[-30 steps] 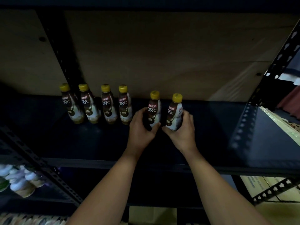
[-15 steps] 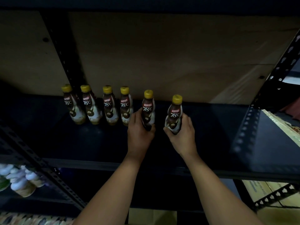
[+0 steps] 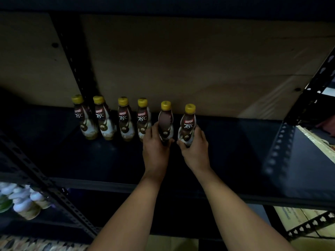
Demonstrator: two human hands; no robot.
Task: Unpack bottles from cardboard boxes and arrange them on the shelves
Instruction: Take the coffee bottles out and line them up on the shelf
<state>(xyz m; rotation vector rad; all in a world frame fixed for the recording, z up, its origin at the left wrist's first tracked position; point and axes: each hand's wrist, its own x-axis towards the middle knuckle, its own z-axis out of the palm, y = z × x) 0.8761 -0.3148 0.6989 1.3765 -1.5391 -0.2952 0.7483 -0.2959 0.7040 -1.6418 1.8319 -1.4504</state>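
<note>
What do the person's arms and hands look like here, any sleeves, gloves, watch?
Both arms are bare from the bottom of the frame up to the hands: no sleeves in view. The left hand and right hand wear no gloves. No watch, bracelet or ring shows on either wrist or on the visible fingers, though the dim light could hide small details.

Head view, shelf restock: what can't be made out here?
- Bases of the two held bottles: covered by the left hand and right hand.
- Label of the fifth bottle: blurred, unreadable.
- Pale bottles lower left: dim, blurred, cut by the edge.
- Cardboard boxes lower right: behind shelf rails, print too small.
</note>
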